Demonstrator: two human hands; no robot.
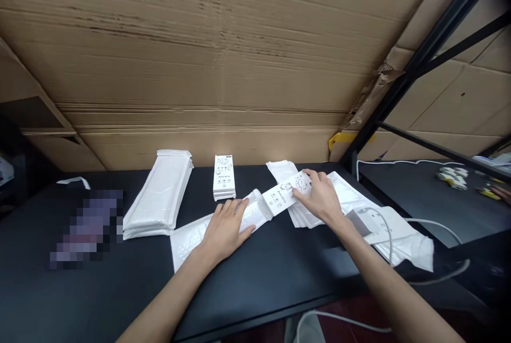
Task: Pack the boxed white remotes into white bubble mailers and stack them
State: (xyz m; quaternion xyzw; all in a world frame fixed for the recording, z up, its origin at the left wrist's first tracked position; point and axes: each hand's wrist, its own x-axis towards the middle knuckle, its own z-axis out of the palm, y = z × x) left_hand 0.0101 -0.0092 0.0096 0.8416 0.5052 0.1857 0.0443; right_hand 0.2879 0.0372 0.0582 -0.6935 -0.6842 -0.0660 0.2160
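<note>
My left hand (225,226) lies across a white padded mailer (191,236), fingers over its far edge and thumb near its close edge, holding it against the table. The mailer's open mouth points right. In my right hand (319,194), pinched between thumb and fingers, is a white printed box (279,197) with a cartoon drawing. The box's left end is at the mailer's mouth; how far it reaches inside, I cannot tell. Beyond the left hand stands a small stack of similar white boxes (224,173).
A pile of white padded mailers (159,191) lies left. More mailers (347,191) lie right, with a white power strip (379,220) and cable on them. Cardboard (199,66) walls the back of the black table (259,284). A black metal frame (399,88) rises right; another person's hand (502,193) shows beyond.
</note>
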